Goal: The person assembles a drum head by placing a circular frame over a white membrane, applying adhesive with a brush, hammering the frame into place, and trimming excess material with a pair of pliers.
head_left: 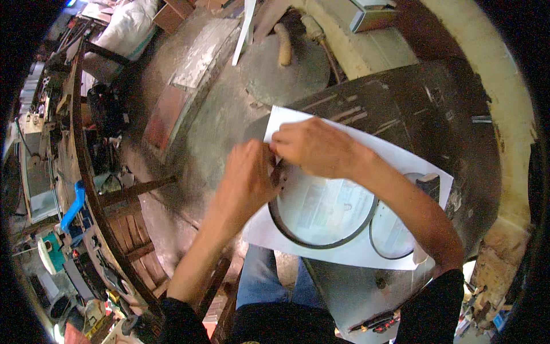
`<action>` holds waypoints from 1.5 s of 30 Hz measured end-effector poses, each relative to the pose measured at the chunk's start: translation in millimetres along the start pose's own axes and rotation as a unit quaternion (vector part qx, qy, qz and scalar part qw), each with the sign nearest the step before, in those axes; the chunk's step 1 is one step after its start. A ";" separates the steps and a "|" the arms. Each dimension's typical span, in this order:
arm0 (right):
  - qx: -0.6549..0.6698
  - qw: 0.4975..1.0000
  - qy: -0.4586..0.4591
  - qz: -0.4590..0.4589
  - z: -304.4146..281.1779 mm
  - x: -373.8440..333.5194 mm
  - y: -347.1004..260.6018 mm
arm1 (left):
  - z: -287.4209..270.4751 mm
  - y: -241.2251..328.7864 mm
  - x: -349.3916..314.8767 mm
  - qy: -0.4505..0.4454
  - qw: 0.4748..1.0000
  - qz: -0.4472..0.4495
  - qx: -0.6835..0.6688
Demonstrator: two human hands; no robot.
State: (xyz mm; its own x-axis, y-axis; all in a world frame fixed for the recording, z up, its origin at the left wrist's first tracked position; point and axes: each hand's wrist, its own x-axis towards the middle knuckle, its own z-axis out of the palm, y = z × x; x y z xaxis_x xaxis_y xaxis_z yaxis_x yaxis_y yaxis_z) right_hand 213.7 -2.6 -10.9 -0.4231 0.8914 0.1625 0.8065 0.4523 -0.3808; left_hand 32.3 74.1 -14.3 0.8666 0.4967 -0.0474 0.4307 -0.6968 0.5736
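Note:
A large clear disc with a dark rim [323,212] lies on a white sheet [260,235]. At its upper left edge, my left hand [249,172] is closed, fingers curled inward. My right hand [318,146] comes across from the right, pinched close to the left fingertips. Between the two hands a small dark part meets the rim; the fingers cover most of it, so what each holds is hidden. Beneath my right forearm sits a smaller rounded clear piece with a thin dark rim [392,232], partly covered by the arm.
The sheet rests on a dark worn tabletop [452,132]. Beyond it stands a round grey surface [258,71] with a curved tan handle-like piece [283,45]. To the left, a cluttered wooden shelf [77,114] holds a blue object [73,207]. Tools [375,324] lie near the table's front.

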 end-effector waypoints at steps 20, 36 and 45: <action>-0.014 0.981 0.158 0.112 10.9 -27.5 -8.3 | -3.5 24.0 7.1 -0.023 0.967 0.214 0.137; -0.113 0.983 0.138 0.054 10.1 -27.2 -7.2 | -5.9 23.1 5.6 -0.036 0.970 0.210 0.117; 0.006 0.968 0.205 0.146 -28.1 -43.7 5.4 | -28.8 13.9 29.7 -0.052 0.986 0.151 0.051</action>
State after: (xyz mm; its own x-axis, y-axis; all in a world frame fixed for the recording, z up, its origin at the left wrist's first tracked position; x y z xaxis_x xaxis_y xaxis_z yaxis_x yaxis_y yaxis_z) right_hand 248.1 -38.3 5.4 0.0236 0.9190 0.3935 0.8615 0.1810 -0.4745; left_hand 56.8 94.1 15.9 0.9781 0.2065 0.0271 0.1672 -0.8562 0.4889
